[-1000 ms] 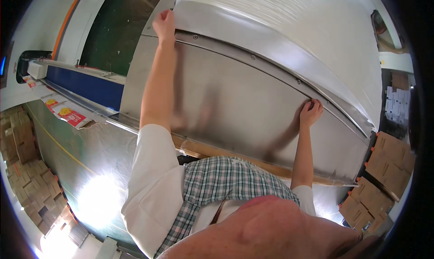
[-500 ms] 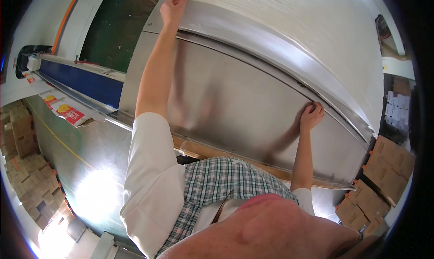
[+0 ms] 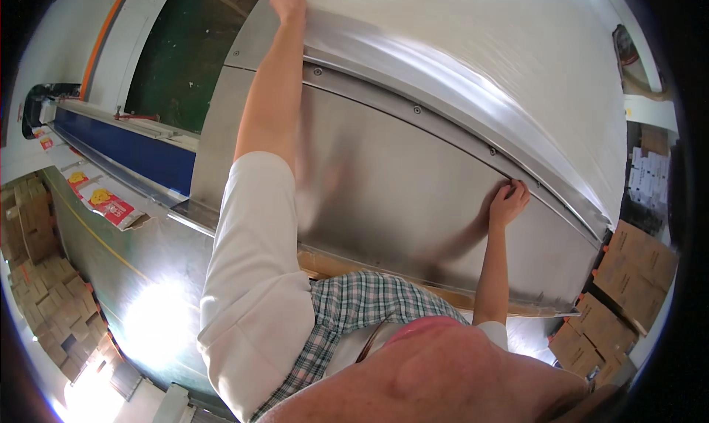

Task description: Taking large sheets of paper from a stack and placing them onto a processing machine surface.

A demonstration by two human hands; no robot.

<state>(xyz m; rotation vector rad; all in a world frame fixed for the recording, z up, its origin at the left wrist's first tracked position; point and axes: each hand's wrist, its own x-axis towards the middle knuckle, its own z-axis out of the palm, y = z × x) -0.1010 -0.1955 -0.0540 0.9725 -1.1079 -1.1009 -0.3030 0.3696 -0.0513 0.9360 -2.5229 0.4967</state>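
My left hand (image 3: 289, 0) is stretched to the far left end of a steel bench, its fingers closed at the left edge of a wrinkled white sheet (image 3: 473, 24); the picture's top cuts the fingertips off. A shiny band along the sheet's near side lies over the steel. My right hand (image 3: 509, 203) rests at the seam above the smooth steel panel (image 3: 391, 179), fingers bent and pressed together there. Whatever they pinch is too small to tell. Between the band and the panel runs a narrow steel strip with several screws (image 3: 417, 110).
A blue conveyor belt (image 3: 125, 146) runs off to the left, with printed cardboard (image 3: 107, 201) along its side. Stacked brown cartons (image 3: 635, 268) stand at the right, more boxes (image 3: 55, 305) at the far left. A wooden edge (image 3: 347, 265) lies along the bench front, close to my apron.
My left hand has moved farther away, toward the picture's top. The shiny band has shifted away too, uncovering the strip with screws. My right hand stays at the seam, slightly lower in view.
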